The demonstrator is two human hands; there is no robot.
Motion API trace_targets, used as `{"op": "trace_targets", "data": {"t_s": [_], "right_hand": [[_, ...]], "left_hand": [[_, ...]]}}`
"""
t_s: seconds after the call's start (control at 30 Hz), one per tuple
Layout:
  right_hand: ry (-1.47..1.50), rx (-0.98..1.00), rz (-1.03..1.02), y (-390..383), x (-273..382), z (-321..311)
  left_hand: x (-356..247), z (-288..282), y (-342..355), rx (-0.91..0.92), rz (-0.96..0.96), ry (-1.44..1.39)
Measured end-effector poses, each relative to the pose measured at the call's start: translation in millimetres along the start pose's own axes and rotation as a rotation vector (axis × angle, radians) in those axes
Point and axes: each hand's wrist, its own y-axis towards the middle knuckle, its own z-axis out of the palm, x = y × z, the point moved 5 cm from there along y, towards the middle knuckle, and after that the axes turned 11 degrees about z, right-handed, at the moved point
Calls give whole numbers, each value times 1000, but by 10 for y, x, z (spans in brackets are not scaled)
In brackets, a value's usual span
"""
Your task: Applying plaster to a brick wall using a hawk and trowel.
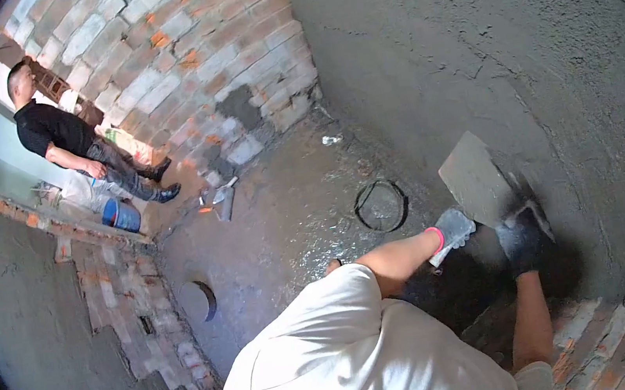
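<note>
My left hand point(455, 228), in a pale grey glove with a pink cuff, grips the handle under a flat square mortar board point(475, 178) held tilted close to the grey plastered wall point(481, 38). Just to its right, my right hand point(520, 240) in a dark glove holds a trowel point(539, 214) whose blade lies against wet dark mortar on the wall. Bare red and white bricks point(600, 339) show below the hands. My white-shirted shoulder fills the lower middle of the view.
A round drain opening point(381, 206) sits in the wet concrete floor near my left arm, and another round hole point(200, 300) lies further left. A person in black stands at the far doorway beside a blue bucket point(120, 215). A tool point(223, 200) lies on the floor.
</note>
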Motion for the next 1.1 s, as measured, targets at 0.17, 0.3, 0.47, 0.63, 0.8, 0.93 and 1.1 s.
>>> {"op": "trace_targets", "data": {"t_s": [0.17, 0.3, 0.47, 0.63, 0.8, 0.93, 1.1], "right_hand": [[400, -279, 24, 162, -984, 1118], [914, 26, 197, 62, -1287, 2258], [978, 149, 229, -67, -584, 2529], [1063, 275, 272, -239, 416, 2776], [1138, 402, 319, -391, 1219, 2904], [1171, 480, 425, -673, 1328, 2972], [1198, 563, 579, -980, 1213, 2962]], "left_hand": [[167, -766, -430, 37, 363, 595], [716, -1797, -1082, -159, 377, 1335], [1373, -3073, -2480, -357, 111, 1271], [1603, -3713, -3805, -468, -194, 1091], [2223, -4075, -4459, -588, -270, 1042], [2242, -4183, -4670, -720, -332, 740], [2300, -4259, -4860, -848, -426, 338]]}}
